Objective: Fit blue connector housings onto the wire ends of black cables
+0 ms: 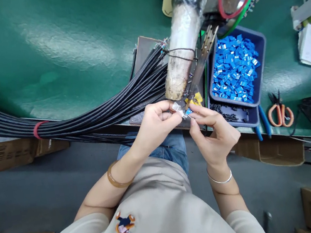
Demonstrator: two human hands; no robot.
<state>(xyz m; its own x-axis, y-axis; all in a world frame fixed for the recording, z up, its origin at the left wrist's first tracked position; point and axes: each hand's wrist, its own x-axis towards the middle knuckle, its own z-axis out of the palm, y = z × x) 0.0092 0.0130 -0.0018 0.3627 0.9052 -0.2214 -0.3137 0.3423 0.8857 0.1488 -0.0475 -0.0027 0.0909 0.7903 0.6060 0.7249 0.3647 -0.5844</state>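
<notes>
A small whitish plastic piece (176, 107) is pinched by the left hand (159, 121), just left of a tiny blue piece (189, 111) near the bent right hand (213, 128), whose grip cannot be told.

Only legible print is "ITEM N…" in dark letters on the cardboard box (18, 157) below the near edge of the bench (74, 39), over on the left, last letter blurred, with a shorter line under it and a white label (4, 138) above, both too blurred to read.
</notes>
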